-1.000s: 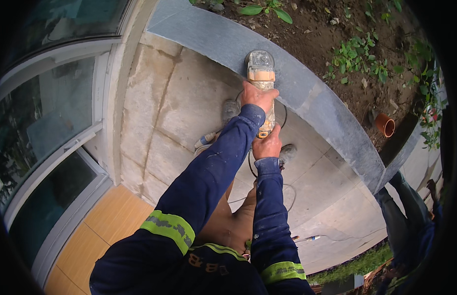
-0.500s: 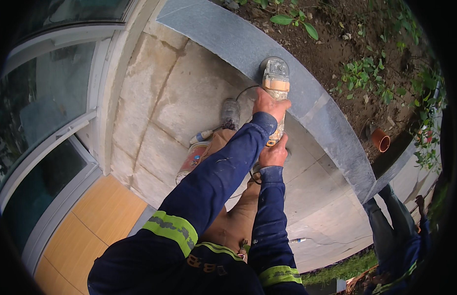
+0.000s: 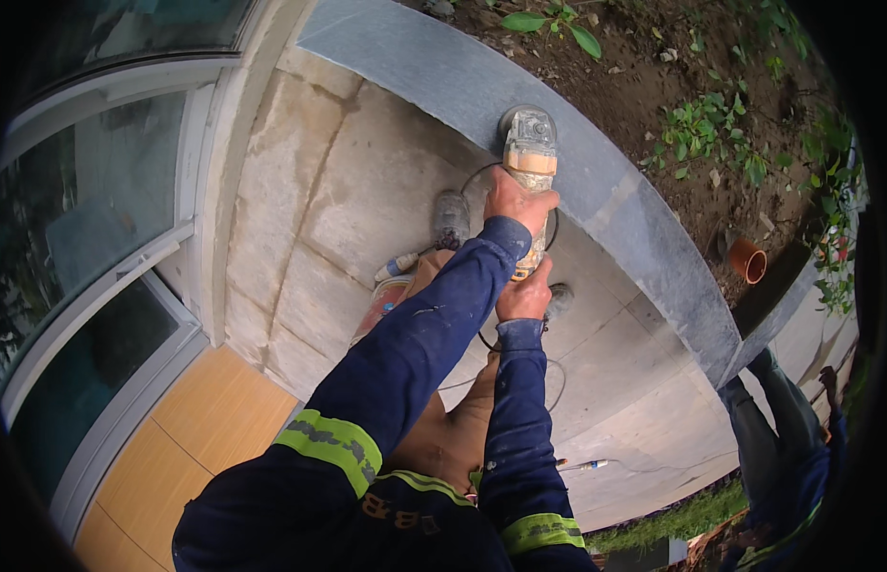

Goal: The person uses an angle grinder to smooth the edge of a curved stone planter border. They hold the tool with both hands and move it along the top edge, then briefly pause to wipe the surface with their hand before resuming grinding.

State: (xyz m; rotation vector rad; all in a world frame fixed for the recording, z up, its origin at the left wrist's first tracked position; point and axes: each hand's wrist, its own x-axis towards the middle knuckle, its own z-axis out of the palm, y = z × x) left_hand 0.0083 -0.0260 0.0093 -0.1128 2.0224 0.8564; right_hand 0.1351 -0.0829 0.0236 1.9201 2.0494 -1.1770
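Observation:
A dusty angle grinder point(image 3: 529, 143) rests with its head on the grey stone kerb point(image 3: 615, 205), which curves from the top centre to the right. My left hand point(image 3: 518, 202) is shut around the grinder's body just behind the head. Behind it, my right hand point(image 3: 525, 296) grips the grinder's rear end. Both arms wear dark blue sleeves with yellow reflective bands. The grinder's cable point(image 3: 548, 372) loops down over the paving. My shoes point(image 3: 451, 217) stand on the pale slabs below the tool.
Pale stone slabs point(image 3: 310, 219) lie between the kerb and a glass door point(image 3: 91, 248) on the left, with an orange-brown floor point(image 3: 214, 419) beside it. Soil with small plants point(image 3: 710, 124) and an orange pipe end point(image 3: 747, 259) lie beyond the kerb. Another person's legs point(image 3: 786, 419) stand at right.
The grinder and both hands have shifted slightly to the right along the kerb. Both grips are unchanged, and the view has drifted a little.

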